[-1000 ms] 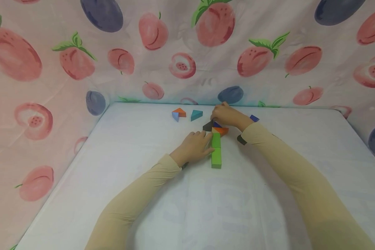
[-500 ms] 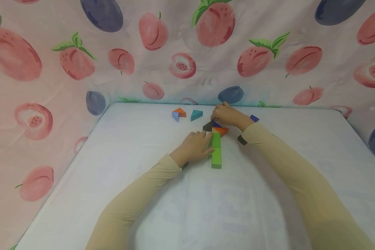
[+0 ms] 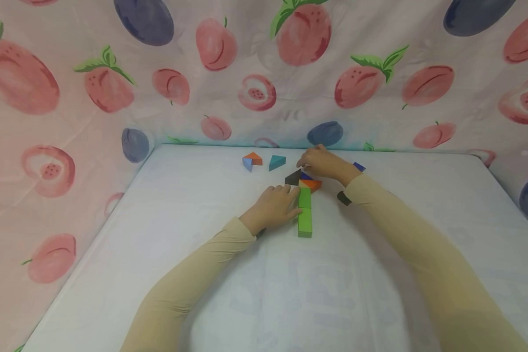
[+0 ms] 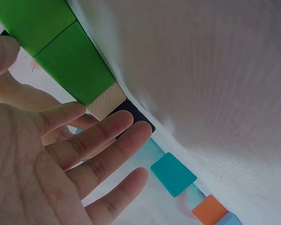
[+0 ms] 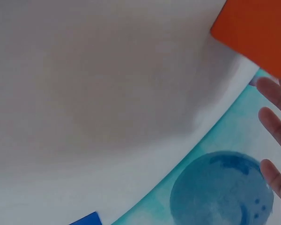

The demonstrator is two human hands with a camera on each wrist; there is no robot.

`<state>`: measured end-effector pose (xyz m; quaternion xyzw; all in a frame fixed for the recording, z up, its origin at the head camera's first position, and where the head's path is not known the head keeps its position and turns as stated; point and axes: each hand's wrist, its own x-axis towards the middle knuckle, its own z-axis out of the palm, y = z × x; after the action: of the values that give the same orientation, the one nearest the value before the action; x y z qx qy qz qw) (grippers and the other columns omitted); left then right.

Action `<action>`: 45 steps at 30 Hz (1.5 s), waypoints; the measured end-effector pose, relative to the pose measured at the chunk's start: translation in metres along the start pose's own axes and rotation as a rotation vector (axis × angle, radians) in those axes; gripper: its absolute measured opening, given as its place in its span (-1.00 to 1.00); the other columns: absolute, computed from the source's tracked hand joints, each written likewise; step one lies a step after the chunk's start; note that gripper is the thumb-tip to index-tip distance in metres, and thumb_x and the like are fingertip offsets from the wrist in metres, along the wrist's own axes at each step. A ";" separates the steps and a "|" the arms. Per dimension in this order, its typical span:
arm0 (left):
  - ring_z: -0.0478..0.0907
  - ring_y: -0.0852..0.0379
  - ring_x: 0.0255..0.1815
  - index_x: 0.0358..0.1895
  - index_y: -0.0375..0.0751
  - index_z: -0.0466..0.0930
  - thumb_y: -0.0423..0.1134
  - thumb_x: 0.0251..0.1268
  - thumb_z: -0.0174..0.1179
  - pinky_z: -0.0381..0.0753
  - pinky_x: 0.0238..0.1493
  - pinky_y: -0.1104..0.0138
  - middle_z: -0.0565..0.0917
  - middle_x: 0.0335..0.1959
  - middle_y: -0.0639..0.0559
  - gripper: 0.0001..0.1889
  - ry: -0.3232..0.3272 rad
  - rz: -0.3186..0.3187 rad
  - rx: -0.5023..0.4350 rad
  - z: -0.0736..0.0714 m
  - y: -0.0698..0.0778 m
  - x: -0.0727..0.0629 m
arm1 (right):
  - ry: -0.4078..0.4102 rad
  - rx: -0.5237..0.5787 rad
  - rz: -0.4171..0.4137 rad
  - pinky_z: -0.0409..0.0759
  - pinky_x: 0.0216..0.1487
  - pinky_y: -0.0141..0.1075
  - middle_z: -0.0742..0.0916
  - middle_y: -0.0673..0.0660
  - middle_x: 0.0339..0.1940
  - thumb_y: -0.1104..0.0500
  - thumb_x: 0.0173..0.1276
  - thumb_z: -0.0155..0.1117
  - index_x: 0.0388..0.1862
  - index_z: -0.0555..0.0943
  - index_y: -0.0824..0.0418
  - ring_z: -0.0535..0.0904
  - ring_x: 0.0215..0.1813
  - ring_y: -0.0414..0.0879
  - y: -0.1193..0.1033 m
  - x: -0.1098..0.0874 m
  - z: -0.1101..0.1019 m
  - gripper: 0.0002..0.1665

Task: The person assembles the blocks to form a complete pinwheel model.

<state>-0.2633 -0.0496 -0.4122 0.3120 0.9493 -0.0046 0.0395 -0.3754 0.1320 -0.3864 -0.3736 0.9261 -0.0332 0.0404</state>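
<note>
Fingers (image 4: 110,159) of the left hand (image 3: 275,205) are stretched out nearly straight and fanned apart, the thumb and index fingertip against the sides of the near green block (image 3: 305,222) and the far green block (image 3: 305,197), the palm pressed to neither. That hand comes from a tan sleeve (image 3: 171,288) reaching across the white table (image 3: 229,303), a sliver of something dark showing beside its wrist. Beyond it, at the left of the scattered pieces, a light blue block (image 3: 248,165) sits right up against the far orange block (image 3: 253,157); next along is a teal block (image 3: 277,162), standing on its own. Then comes the dark grey block (image 3: 293,177), sloped on top, near the left fingertips. The two green blocks lie end to end in a line running away from the person, with a patch of pale wood (image 4: 107,100) at the far end. Just past that are the dark blue block (image 3: 305,176) and the near orange block (image 3: 313,185), close together. Over them bends the right hand (image 3: 323,162); three of its fingers show slightly spread, but whether thumb and index pinch anything I cannot tell. Farther right, a near-black block (image 3: 344,198) shows beside the right cuff, and a blue block (image 3: 359,166) lies behind the wrist.
</note>
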 end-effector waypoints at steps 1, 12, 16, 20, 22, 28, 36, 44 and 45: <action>0.44 -0.04 0.22 0.40 -0.14 0.17 0.23 0.36 -0.12 0.41 0.24 0.10 0.46 0.23 -0.13 -0.32 -0.003 -0.001 -0.003 0.000 0.000 0.000 | 0.001 0.016 0.014 0.15 0.32 0.24 0.71 0.15 -0.01 0.25 0.30 0.21 0.01 0.64 0.16 0.49 0.18 0.10 0.000 -0.003 -0.001 -0.70; 0.43 -0.06 0.24 0.41 -0.12 0.17 0.23 0.36 -0.12 0.40 0.24 0.08 0.45 0.25 -0.14 -0.31 -0.015 -0.019 -0.010 -0.004 0.002 -0.001 | 0.132 -0.032 0.071 0.16 0.33 0.23 0.55 0.23 0.22 0.09 0.29 0.24 0.18 0.49 0.20 0.33 0.34 0.19 -0.013 -0.053 -0.008 -0.51; 0.44 -0.05 0.22 0.40 -0.10 0.17 0.25 0.35 -0.13 0.41 0.22 0.09 0.46 0.24 -0.13 -0.31 -0.016 -0.022 -0.004 -0.004 0.001 -0.001 | 0.144 -0.021 0.099 0.13 0.33 0.24 0.53 0.21 0.25 0.04 0.27 0.25 0.21 0.47 0.19 0.28 0.37 0.18 -0.029 -0.073 -0.005 -0.45; 0.45 -0.05 0.19 0.40 -0.08 0.18 0.27 0.35 -0.14 0.42 0.21 0.10 0.47 0.22 -0.12 -0.31 -0.008 -0.021 0.006 -0.004 0.000 0.000 | 0.130 -0.013 0.094 0.11 0.33 0.26 0.52 0.20 0.27 -0.07 0.22 0.29 0.21 0.47 0.19 0.26 0.39 0.18 -0.044 -0.089 0.002 -0.37; 0.45 -0.05 0.19 0.40 -0.08 0.19 0.28 0.34 -0.14 0.42 0.21 0.09 0.47 0.22 -0.12 -0.30 -0.004 -0.020 0.009 -0.004 -0.001 0.000 | 0.115 -0.019 0.088 0.10 0.33 0.26 0.52 0.19 0.27 -0.12 0.22 0.28 0.20 0.48 0.17 0.25 0.40 0.17 -0.048 -0.094 0.007 -0.36; 0.41 -0.05 0.25 0.42 -0.04 0.16 0.30 0.33 -0.15 0.37 0.27 0.08 0.43 0.27 -0.10 -0.28 0.001 -0.023 -0.001 -0.003 -0.004 0.002 | 0.077 -0.023 0.062 0.07 0.33 0.27 0.52 0.17 0.29 -0.27 0.20 0.22 0.22 0.47 0.15 0.23 0.42 0.15 -0.056 -0.099 0.019 -0.26; 0.39 -0.06 0.27 0.42 -0.03 0.17 0.31 0.30 -0.11 0.35 0.29 0.06 0.42 0.28 -0.09 -0.27 0.014 -0.022 0.006 -0.003 -0.006 0.007 | 0.085 -0.015 0.042 0.07 0.32 0.29 0.49 0.19 0.32 -0.27 0.20 0.22 0.27 0.44 0.19 0.25 0.40 0.17 -0.058 -0.101 0.021 -0.21; 0.45 -0.05 0.17 0.40 -0.05 0.20 0.30 0.29 -0.07 0.42 0.19 0.08 0.47 0.20 -0.11 -0.27 0.022 -0.012 -0.016 -0.002 -0.005 0.008 | 0.117 0.013 0.072 0.13 0.30 0.21 0.58 0.14 0.19 -0.17 0.29 0.18 0.11 0.55 0.13 0.30 0.35 0.14 -0.045 -0.091 0.018 -0.46; 0.46 -0.05 0.16 0.40 -0.05 0.20 0.30 0.29 -0.08 0.43 0.18 0.08 0.47 0.20 -0.11 -0.27 0.022 -0.011 -0.018 -0.002 -0.005 0.008 | 0.125 0.019 0.082 0.14 0.30 0.21 0.59 0.15 0.17 -0.13 0.30 0.19 0.09 0.56 0.13 0.31 0.34 0.14 -0.041 -0.088 0.016 -0.50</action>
<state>-0.2725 -0.0486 -0.4111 0.3066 0.9513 0.0069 0.0319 -0.2824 0.1631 -0.3946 -0.3323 0.9410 -0.0637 -0.0125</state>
